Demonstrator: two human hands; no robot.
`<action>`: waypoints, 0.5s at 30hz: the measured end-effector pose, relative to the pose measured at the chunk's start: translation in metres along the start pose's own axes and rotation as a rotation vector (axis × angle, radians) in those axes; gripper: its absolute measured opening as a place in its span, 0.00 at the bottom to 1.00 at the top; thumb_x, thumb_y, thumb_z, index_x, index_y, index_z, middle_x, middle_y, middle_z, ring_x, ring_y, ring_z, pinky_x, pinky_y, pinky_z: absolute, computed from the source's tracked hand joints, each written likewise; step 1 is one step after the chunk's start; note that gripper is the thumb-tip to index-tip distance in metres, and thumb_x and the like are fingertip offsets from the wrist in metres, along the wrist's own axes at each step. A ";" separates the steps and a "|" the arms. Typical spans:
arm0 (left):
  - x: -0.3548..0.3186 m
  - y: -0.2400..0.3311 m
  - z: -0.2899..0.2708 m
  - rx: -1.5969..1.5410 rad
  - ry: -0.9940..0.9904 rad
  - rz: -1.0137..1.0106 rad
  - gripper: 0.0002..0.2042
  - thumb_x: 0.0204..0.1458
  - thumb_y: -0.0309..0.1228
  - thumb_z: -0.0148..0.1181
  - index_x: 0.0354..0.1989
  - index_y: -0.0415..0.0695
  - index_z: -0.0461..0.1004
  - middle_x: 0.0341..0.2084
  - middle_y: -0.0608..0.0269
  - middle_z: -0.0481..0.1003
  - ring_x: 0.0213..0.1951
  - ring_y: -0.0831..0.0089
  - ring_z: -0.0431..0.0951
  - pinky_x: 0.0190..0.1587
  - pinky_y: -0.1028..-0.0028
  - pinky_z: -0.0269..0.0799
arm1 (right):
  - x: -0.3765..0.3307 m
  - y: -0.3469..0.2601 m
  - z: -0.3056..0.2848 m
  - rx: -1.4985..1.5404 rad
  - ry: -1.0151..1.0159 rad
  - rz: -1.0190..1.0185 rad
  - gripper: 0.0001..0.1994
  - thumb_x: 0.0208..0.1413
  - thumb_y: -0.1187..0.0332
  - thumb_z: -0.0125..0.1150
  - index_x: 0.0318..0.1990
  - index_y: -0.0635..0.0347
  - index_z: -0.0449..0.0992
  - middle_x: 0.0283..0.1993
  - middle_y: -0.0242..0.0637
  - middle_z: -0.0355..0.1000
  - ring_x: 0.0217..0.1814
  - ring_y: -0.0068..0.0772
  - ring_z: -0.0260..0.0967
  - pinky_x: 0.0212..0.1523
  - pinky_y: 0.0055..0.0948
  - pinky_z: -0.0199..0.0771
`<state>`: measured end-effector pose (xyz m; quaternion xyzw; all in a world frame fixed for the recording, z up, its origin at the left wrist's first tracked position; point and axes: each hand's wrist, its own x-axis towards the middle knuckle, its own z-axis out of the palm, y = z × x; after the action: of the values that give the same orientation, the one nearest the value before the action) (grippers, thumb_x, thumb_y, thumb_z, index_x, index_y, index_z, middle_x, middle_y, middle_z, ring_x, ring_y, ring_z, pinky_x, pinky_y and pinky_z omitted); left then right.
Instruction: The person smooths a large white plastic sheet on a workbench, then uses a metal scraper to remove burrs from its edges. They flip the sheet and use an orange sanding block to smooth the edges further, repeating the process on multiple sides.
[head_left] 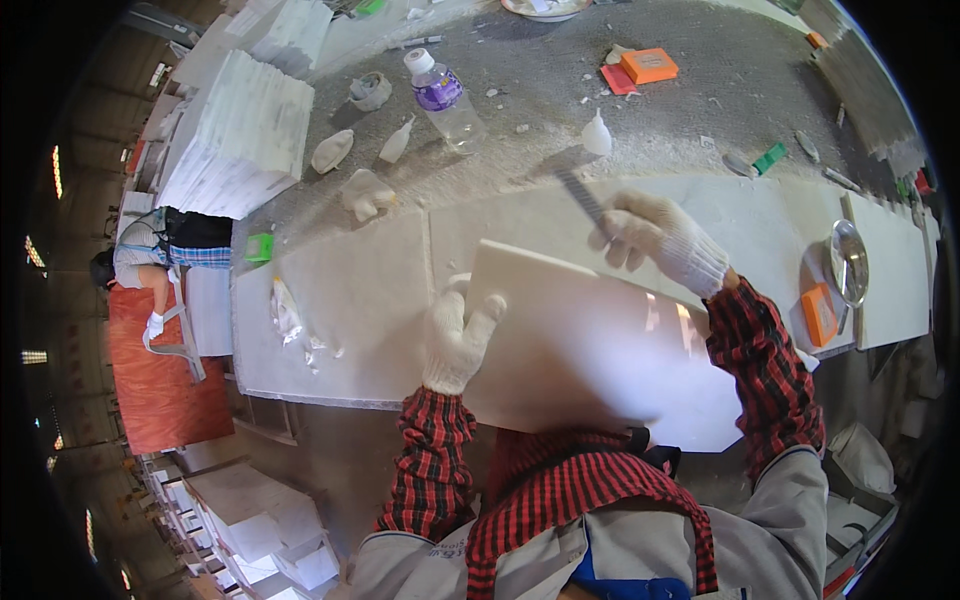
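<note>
A glossy pale slab [585, 345] lies tilted across the near edge of the worktable, partly over my lap. My left hand [458, 335], in a white knit glove, grips its left edge, thumb on the top face and fingers beyond the rim. Above the slab's far edge, my gloved right hand [660, 235] is closed around a grey, flat, blade-like strip [580, 196]. The strip points away to the upper left and is slightly blurred, so its exact kind does not show. Light reflections lie on the slab's right part.
Beyond are a purple-labelled bottle [440, 95], a white squeeze bulb [596, 133] and an orange box [648, 66]. A metal dish [848, 262] and an orange packet [818, 314] sit right. Stacked slabs [240, 135] stand left; farther left, a person [140, 262] handles a frame by a reddish board.
</note>
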<state>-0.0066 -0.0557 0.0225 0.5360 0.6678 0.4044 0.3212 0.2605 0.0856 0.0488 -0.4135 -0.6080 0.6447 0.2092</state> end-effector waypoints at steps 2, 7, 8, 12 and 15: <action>-0.001 -0.003 -0.001 0.032 -0.009 0.034 0.17 0.58 0.40 0.64 0.46 0.37 0.76 0.35 0.54 0.79 0.38 0.67 0.78 0.43 0.68 0.73 | 0.022 0.000 0.002 0.059 -0.150 0.028 0.14 0.69 0.58 0.52 0.41 0.60 0.76 0.33 0.31 0.76 0.30 0.19 0.71 0.31 0.22 0.72; -0.004 0.000 -0.003 0.052 0.006 0.091 0.18 0.57 0.39 0.66 0.46 0.37 0.75 0.44 0.50 0.79 0.45 0.62 0.79 0.50 0.67 0.73 | 0.064 -0.005 0.018 0.181 -0.378 0.027 0.14 0.69 0.58 0.54 0.39 0.59 0.77 0.27 0.26 0.73 0.24 0.16 0.65 0.26 0.19 0.65; -0.005 -0.001 -0.004 0.049 0.006 0.084 0.18 0.56 0.39 0.67 0.45 0.37 0.75 0.45 0.49 0.79 0.47 0.61 0.79 0.51 0.66 0.73 | 0.069 -0.005 0.023 0.190 -0.394 0.016 0.13 0.68 0.58 0.55 0.40 0.59 0.78 0.27 0.26 0.73 0.24 0.15 0.65 0.26 0.19 0.65; -0.002 0.000 -0.001 -0.046 0.010 0.143 0.18 0.55 0.37 0.68 0.46 0.37 0.74 0.48 0.46 0.78 0.53 0.57 0.77 0.56 0.63 0.71 | 0.079 0.002 0.036 0.304 -0.465 -0.011 0.11 0.66 0.60 0.60 0.43 0.58 0.79 0.27 0.25 0.73 0.23 0.15 0.65 0.25 0.18 0.64; -0.001 0.000 0.001 -0.049 0.034 0.163 0.17 0.54 0.37 0.68 0.45 0.37 0.75 0.48 0.46 0.78 0.55 0.55 0.76 0.57 0.61 0.71 | 0.081 0.002 0.039 0.345 -0.493 -0.004 0.11 0.65 0.60 0.62 0.43 0.58 0.80 0.27 0.25 0.74 0.23 0.14 0.66 0.25 0.18 0.65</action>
<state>-0.0051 -0.0564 0.0219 0.5737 0.6173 0.4543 0.2889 0.1838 0.1235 0.0212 -0.2019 -0.5227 0.8190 0.1236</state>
